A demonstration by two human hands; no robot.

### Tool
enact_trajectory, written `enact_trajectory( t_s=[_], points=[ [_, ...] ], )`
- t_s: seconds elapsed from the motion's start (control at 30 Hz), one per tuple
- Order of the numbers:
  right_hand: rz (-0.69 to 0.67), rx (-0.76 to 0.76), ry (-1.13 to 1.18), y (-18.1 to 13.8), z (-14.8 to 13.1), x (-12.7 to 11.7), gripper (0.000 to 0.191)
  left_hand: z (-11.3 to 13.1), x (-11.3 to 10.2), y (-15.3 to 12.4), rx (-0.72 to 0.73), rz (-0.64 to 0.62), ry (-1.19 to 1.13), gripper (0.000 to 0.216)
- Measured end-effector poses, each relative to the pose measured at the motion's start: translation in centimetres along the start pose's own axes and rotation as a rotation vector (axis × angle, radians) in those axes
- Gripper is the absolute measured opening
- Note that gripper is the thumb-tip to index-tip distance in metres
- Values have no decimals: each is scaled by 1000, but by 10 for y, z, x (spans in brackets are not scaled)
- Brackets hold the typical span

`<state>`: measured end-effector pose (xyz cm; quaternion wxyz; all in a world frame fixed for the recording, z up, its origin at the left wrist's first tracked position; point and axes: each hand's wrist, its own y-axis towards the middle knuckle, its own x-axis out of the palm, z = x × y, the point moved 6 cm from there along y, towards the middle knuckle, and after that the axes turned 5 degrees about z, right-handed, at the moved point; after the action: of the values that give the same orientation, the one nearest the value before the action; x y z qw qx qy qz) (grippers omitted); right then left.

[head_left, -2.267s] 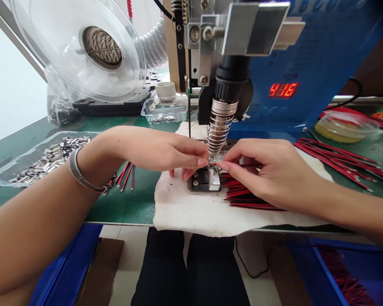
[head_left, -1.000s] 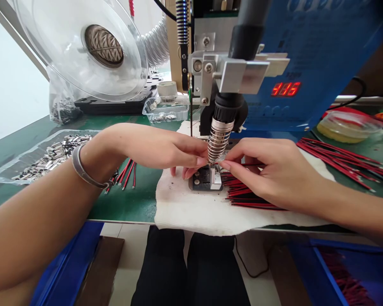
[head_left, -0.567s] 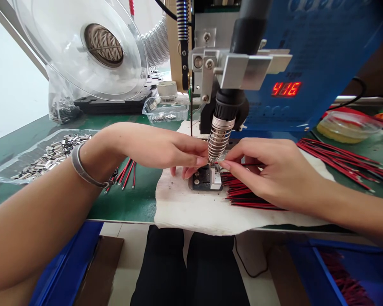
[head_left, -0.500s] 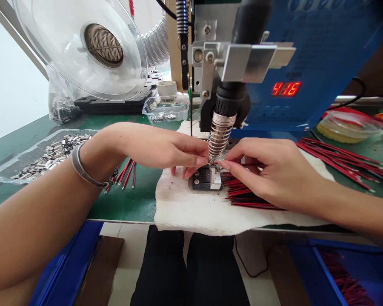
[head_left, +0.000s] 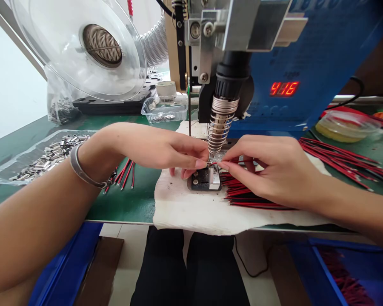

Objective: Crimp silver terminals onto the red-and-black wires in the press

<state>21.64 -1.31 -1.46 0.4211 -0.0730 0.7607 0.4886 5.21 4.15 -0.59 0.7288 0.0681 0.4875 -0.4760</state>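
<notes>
1. Spring-wrapped tool head point(head_left: 222, 114) (just the one) had lifted compared with half a second earlier; both hands had pretty much stayed put.
2. One red wire point(head_left: 214, 163) sat at the top of the one little fixture point(head_left: 214, 178), right below the head. Couldn't tell if the tip was touching it.
3. Right hand point(head_left: 271, 165) had that wire pinched between thumb and index finger. Left hand point(head_left: 162, 151) had thumb and fingers bunched at the fixture's other side, but I couldn't tell what was between them, if anything.
4. Two screws point(head_left: 195, 182) showed on the fixture. The gap between the hands was narrow, with the tool head filling most of it.
5. Two big piles of red-and-black wires, too many to count: one pile point(head_left: 252, 197) beneath the right hand, the other pile point(head_left: 341, 159) farther right. A few loose ends point(head_left: 125, 176) lay by the left wrist.
6. White cloth point(head_left: 191, 212) stretched from the fixture to just past the table's point(head_left: 124, 208) front edge, so the roomiest side was toward the lap.
7. Two trays of metal bits: large tray point(head_left: 1, 172) at left, small tray point(head_left: 180, 111) behind.
8. One red display point(head_left: 284, 89) read 416.
</notes>
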Motion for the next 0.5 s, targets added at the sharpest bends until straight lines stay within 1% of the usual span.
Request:
enact_trajectory(
  t_s=[0.2, 0.43, 0.5],
  points=[
    [-6, -41, 2, 0, -1, -2, 10, -1, -1, -1, 5, -3, -41, 21],
    [-71, -58, 28, 0, 1, 0, 18, 2, 0, 0, 31, -8, -65, 22],
    [-69, -68, 24, 0, 1, 0, 20, 3, -1, 0, 33, -10, -64, 23]
  ],
)
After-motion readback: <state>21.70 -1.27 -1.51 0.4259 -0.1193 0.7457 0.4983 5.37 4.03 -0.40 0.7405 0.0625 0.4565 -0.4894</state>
